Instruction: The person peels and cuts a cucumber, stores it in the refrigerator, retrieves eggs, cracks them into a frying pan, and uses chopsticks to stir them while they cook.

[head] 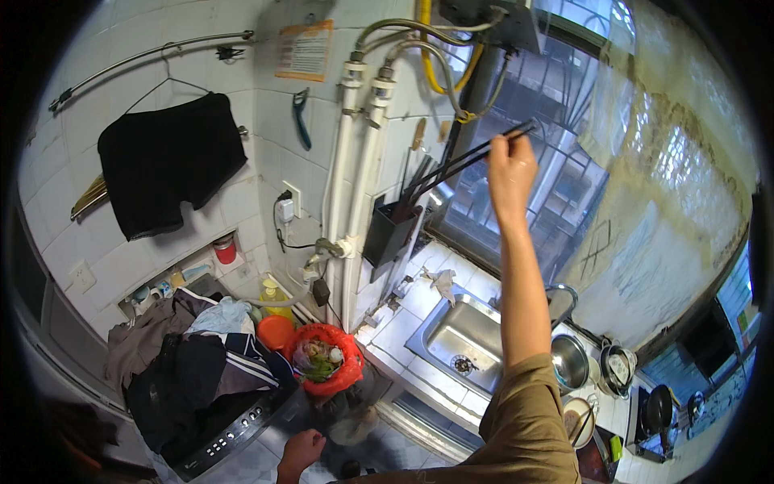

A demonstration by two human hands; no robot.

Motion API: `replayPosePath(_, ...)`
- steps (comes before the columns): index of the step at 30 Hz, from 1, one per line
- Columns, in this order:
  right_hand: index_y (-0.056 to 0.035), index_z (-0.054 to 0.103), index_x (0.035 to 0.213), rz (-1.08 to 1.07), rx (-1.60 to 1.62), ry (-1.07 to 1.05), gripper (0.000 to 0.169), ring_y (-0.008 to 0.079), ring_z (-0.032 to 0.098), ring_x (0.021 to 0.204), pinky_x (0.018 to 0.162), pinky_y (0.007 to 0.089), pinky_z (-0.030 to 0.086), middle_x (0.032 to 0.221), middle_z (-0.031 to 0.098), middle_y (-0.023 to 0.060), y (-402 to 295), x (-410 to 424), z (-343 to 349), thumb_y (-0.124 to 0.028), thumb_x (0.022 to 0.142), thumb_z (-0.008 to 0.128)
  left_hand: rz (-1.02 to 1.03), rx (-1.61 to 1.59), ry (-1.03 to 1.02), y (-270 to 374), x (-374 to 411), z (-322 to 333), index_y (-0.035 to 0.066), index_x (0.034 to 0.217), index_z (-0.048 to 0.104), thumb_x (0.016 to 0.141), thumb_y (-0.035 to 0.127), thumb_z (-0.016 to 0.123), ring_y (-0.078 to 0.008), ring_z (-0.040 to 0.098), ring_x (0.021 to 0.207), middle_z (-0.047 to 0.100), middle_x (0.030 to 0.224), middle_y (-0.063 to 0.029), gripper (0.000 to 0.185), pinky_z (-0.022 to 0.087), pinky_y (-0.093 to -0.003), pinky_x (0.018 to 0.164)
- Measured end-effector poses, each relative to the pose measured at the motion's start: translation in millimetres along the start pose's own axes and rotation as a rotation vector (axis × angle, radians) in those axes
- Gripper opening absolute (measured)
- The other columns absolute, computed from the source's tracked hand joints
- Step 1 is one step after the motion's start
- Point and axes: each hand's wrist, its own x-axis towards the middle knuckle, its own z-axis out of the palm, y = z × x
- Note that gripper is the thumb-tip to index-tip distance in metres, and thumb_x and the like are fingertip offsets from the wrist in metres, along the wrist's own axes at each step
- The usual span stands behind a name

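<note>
My right hand (514,172) is raised before the window, gripping a pair of long black chopsticks (456,163). Their far ends slant down to the mouth of a black utensil holder (387,233) on the wall. Whether the tips are inside it or just in front cannot be told. Several knives or other utensils stand in the holder. My left hand (304,449) hangs low at the bottom, fingers curled and nothing seen in it. Closest to it are a washing machine (242,432) heaped with clothes (199,369) and a bin with a red bag (326,384) holding vegetable scraps.
A stainless steel sink (465,339) is set in the white tiled counter, a grey rag (440,281) at its corner. Metal pots (569,363), a bowl (578,417) and a wok (658,405) stand rightward. White pipes (354,181) run up the wall. Black shorts (172,160) hang left.
</note>
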Motion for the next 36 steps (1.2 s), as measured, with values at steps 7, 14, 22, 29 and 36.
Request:
replayPosePath(7, -0.0027, 0.052, 0.090, 0.001, -0.207, -0.802, 0.024, 0.0383, 0.057, 0.058, 0.053, 0.0449, 0.045, 0.062, 0.056, 0.0182, 22, -150, -187, -0.023, 0.079, 0.056, 0.442, -0.293, -0.100, 151, 26, 21, 0.003, 0.103, 0.060, 0.085, 0.016, 0.057, -0.0199, 0.061, 0.078, 0.063, 0.089, -0.0122, 0.023, 0.047, -0.0290, 0.071)
replayPosePath(14, -0.0020, 0.049, 0.081, 0.528, -0.153, -0.751, 0.016, 0.0387, 0.056, 0.058, 0.053, 0.0442, 0.044, 0.059, 0.056, 0.0174, 13, -265, -437, -0.018, 0.079, 0.053, 0.691, -0.453, -1.013, 319, -41, 192, -0.002, 0.112, 0.052, 0.090, 0.008, 0.050, -0.0138, 0.056, 0.091, 0.060, 0.102, -0.0085, 0.024, 0.045, -0.0288, 0.083)
replayPosePath(22, -0.0026, 0.054, 0.091, 0.928, -0.197, 0.024, 0.007, 0.0092, 0.051, 0.054, 0.050, 0.0260, 0.042, 0.059, 0.052, 0.0002, -40, -347, -740, -0.009, 0.088, 0.053, 0.515, -0.515, -1.659, 424, -236, 413, 0.001, 0.106, 0.051, 0.093, 0.009, 0.045, -0.0155, 0.059, 0.093, 0.059, 0.098, -0.0077, 0.016, 0.049, -0.0302, 0.078)
replayPosePath(29, -0.0003, 0.047, 0.114, 0.955, -0.628, 0.450, 0.044, 0.0052, 0.046, 0.063, 0.058, 0.0192, 0.040, 0.075, 0.052, -0.0005, -104, -460, -872, -0.004, 0.075, 0.069, -0.218, -0.793, -1.877, 487, -361, 538, 0.004, 0.106, 0.051, 0.093, 0.018, 0.048, -0.0233, 0.058, 0.101, 0.058, 0.107, -0.0144, 0.019, 0.049, -0.0345, 0.084)
replayPosePath(36, 0.0004, 0.054, 0.102, 0.583, -0.559, 0.987, 0.033, 0.0098, 0.047, 0.051, 0.044, 0.0210, 0.038, 0.073, 0.051, 0.0057, -61, -472, -951, -0.026, 0.084, 0.062, -0.157, -0.377, -2.040, 524, -440, 651, 0.007, 0.109, 0.058, 0.090, 0.024, 0.055, -0.0077, 0.051, 0.086, 0.056, 0.097, 0.0013, 0.025, 0.044, -0.0282, 0.079)
